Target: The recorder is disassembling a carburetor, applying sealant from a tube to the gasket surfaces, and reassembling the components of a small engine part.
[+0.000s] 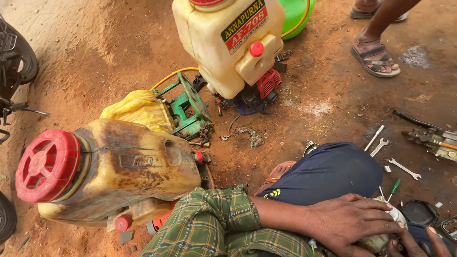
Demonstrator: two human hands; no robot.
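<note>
Reddish dirt ground (109,52) holds spanners (403,168) far right; my left hand (350,221) grips a pale small part (381,240), my right hand's (419,245) fingertips pinch it too.

Tank label: on the cream sprayer tank (223,43) ahead of you, a slanted rectangular sticker (244,26), black band with yellow lettering above a red band with white lettering.
Embossed mark: on the stained tank (124,166) at your left, a raised rectangular panel (140,161), same dirty yellow.
</note>
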